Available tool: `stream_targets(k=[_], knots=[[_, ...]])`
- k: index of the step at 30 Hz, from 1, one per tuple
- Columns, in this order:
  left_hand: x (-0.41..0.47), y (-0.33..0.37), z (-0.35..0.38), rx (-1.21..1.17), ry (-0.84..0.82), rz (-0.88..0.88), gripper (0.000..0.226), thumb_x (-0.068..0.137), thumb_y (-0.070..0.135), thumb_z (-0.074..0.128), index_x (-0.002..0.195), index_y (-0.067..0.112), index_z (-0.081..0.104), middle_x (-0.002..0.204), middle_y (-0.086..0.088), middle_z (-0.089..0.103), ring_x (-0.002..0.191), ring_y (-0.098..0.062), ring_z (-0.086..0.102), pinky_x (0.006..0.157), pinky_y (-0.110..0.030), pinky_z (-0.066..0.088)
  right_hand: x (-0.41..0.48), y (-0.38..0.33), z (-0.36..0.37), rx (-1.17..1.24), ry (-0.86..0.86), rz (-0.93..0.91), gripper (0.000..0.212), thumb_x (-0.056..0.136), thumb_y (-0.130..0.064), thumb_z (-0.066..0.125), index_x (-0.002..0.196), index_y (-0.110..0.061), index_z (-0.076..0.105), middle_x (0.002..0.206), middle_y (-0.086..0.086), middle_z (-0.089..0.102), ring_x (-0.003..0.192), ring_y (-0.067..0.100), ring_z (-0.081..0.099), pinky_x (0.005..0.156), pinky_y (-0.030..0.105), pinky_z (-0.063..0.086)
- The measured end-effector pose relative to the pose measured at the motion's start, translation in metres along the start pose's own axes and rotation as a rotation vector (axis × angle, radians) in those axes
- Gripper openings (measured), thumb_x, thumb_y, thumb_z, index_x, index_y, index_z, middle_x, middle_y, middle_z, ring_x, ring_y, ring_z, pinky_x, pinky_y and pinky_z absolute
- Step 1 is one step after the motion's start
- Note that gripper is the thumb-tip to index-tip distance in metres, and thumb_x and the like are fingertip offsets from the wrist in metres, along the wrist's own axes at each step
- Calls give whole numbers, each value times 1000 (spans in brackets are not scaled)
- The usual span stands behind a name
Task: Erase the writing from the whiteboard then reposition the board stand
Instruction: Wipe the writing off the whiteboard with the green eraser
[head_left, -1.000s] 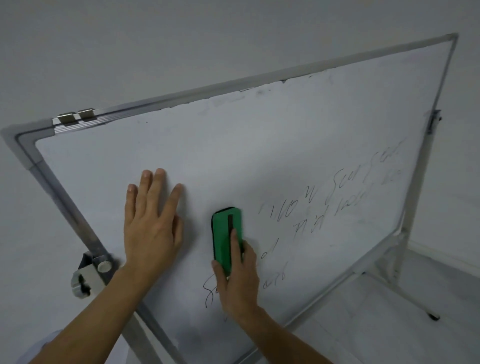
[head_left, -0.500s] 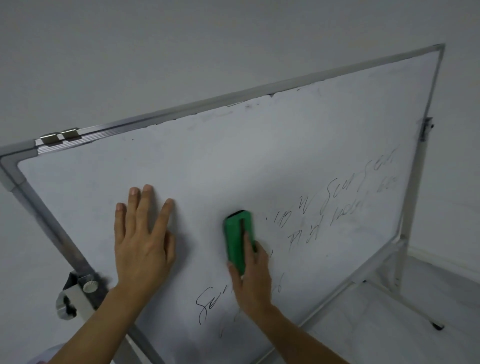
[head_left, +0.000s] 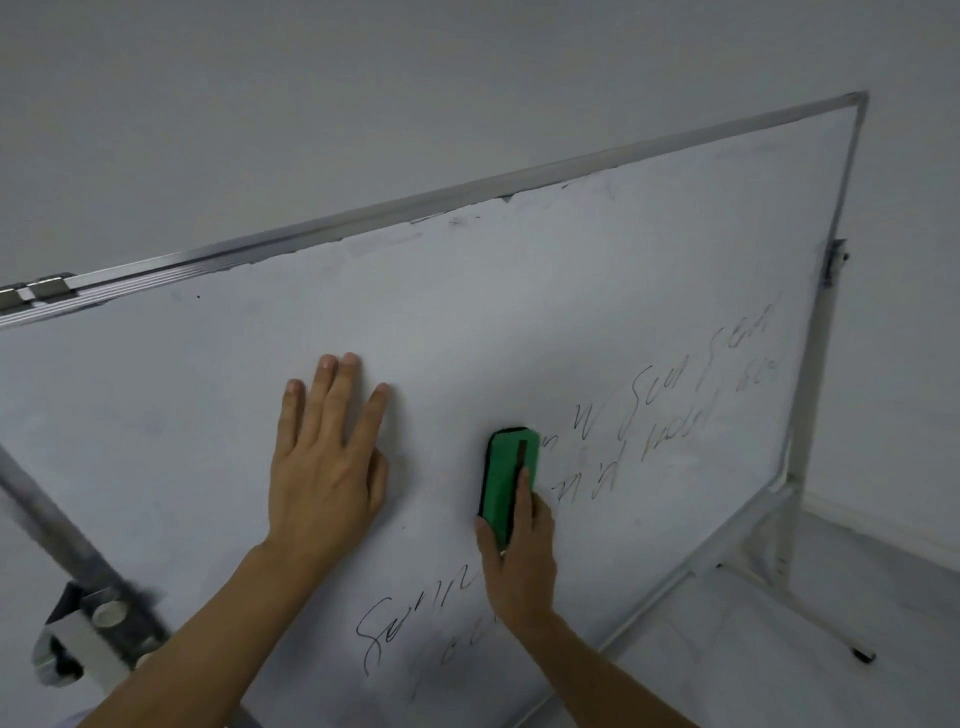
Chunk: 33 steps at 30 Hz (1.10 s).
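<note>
A large whiteboard (head_left: 519, 312) in a metal frame fills the view, tilted. Black handwriting (head_left: 691, 410) runs across its right half, and more handwriting (head_left: 415, 618) sits near the bottom edge. My left hand (head_left: 327, 467) lies flat on the board with straight fingers, left of centre. My right hand (head_left: 519, 556) grips a green eraser (head_left: 506, 475) and presses it against the board, just left of the upper lines of writing. The board stand (head_left: 802, 441) shows as a pale upright post at the right edge.
A grey metal clamp bracket (head_left: 88, 634) holds the board's left post. The stand's foot (head_left: 810, 623) stretches over the pale floor at the lower right and ends in a black cap (head_left: 865, 656). A plain wall lies behind the board.
My right hand has slid the eraser rightward over the board, wiping out the left end of the upper writing. My left hand stays flat on the board. The view has shifted right.
</note>
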<state>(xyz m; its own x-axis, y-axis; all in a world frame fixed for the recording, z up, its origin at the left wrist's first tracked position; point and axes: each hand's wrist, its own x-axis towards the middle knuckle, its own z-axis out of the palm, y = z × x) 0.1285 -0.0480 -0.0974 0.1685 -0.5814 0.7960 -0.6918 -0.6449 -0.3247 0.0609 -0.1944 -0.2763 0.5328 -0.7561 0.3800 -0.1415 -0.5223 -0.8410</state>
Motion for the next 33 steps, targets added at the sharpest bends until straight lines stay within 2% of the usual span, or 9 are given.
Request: stream_targets(k=[3,5,10,12,16,18,25,31,33], knots=[[1,4,7,30,-32,17,52,87,16,40,136,4,53,152,-26,32,144,-41,24,116,-60,19,36,28,-11,88,-19,454,84,93,-52,45,148,-34,-15,129,18,41,107,30,48,88,46,50],[2,8,9,20,-17,9,52,86,15,42,135,4,54,151,-27,33,144,-41,24,116,-60,20,43,23,-16,123,-46,513,84,93,-53,44,149,-33,-16,125,18,43,99,29,50,87,43,50],[23,29,19,-6,-2,37,53,83,11,49,135,2,53,151,-27,33,144,-42,24,116,-60,21,18,-17,-25,45,-90,-96,84,88,-61,41,150,-38,-11,125,-4,32,104,10,43,86,26,48],[29,34,24,2,-16,29,53,83,12,48,135,2,53,152,-27,33,144,-41,24,116,-60,20,30,-2,-30,8,-65,-143,84,86,-65,38,150,-39,-9,127,-2,32,106,10,43,87,28,50],[31,35,28,32,-23,33,52,84,14,44,134,2,54,152,-26,33,144,-41,26,116,-59,19,77,47,-48,60,-6,399,85,92,-53,47,148,-34,-14,123,18,44,96,27,51,83,44,52],[32,37,28,42,-12,33,52,84,13,45,133,2,55,151,-26,34,144,-41,25,117,-59,19,83,50,-51,51,-26,477,85,93,-54,45,149,-31,-14,122,19,44,98,30,51,85,45,51],[53,63,44,17,-14,64,54,82,12,51,134,2,54,151,-26,34,144,-40,24,116,-59,19,72,13,-52,11,-8,-164,84,84,-72,31,151,-37,-7,135,3,32,113,16,43,87,32,50],[57,68,50,38,9,54,52,81,10,51,132,1,56,150,-26,36,143,-40,26,117,-59,20,124,77,-64,168,33,538,85,91,-55,47,148,-37,-13,129,19,42,104,32,51,89,47,49],[59,74,53,37,15,46,52,82,11,50,133,2,55,150,-27,36,144,-41,25,116,-60,20,121,68,-65,196,9,453,83,92,-54,46,149,-35,-11,128,16,42,103,30,51,88,42,48]])
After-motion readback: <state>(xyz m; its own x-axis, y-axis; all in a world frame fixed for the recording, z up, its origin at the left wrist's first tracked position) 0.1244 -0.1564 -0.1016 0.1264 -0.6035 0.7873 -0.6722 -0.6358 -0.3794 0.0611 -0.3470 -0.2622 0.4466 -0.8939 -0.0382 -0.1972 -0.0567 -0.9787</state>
